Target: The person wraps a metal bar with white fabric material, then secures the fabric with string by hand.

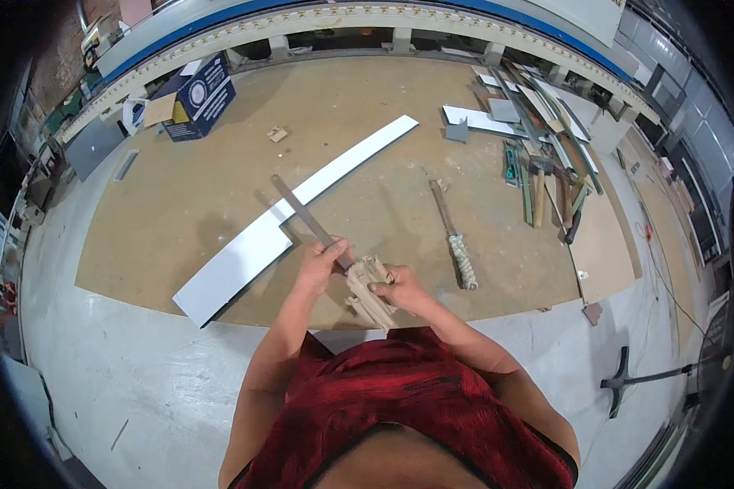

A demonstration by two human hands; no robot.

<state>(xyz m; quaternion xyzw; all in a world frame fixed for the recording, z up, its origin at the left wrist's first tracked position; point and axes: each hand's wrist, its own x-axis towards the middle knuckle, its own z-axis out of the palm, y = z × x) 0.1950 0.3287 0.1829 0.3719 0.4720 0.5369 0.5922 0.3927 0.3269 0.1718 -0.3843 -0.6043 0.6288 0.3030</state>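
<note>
Near the front edge of the brown table, my left hand is closed around a long flat brown bar that slants up and to the left. The bar's lower end meets a bundle of crumpled beige strips. My right hand grips this bundle from its right side, thumb on top. Beyond the bar lies a long white panel with a stepped edge. To the right of my hands, a stick with a wrapped lower part rests on the table.
A dark blue box stands open at the back left. At the right lie a hammer, several metal strips and a white board. A small beige piece lies toward the back. Black stand legs are on the floor.
</note>
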